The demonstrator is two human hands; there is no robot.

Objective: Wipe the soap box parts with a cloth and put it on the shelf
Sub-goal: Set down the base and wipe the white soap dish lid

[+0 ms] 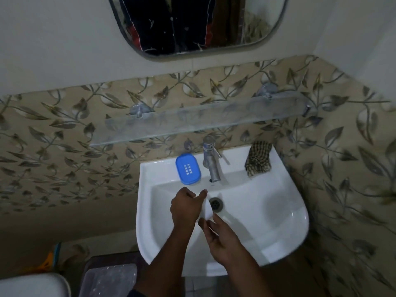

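Over the basin (278, 221) we hold a white piece (206, 211) between both hands — likely one part of the soap box, though its shape is hard to read against the white porcelain. Our left hand (185, 207) grips its upper end, fingers curled round it, thumb tip up near the rim of the bowl. Our right hand (220, 233) pinches the lower end with thumb and fingers. Piece sits just left of the drain (216, 203), above the bowl, not resting on it.

Blue tray (188, 168) — the other soap box part, with a grid of small holes — lies flat on the back ledge, left of the tap (211, 159), well apart from our hands. Checked cloth (258, 161) is bunched on the ledge at the right of the tap, leaning against the tiled wall; neither hand touches it.

Glass shelf (192, 123) runs along the wall above the tap, on two metal brackets. Mirror (197, 24) hangs higher still. Leaf-patterned tiles cover the wall on both sides. Lower left: a white rounded edge and a dark bin (109, 279) on the floor, both blurred.
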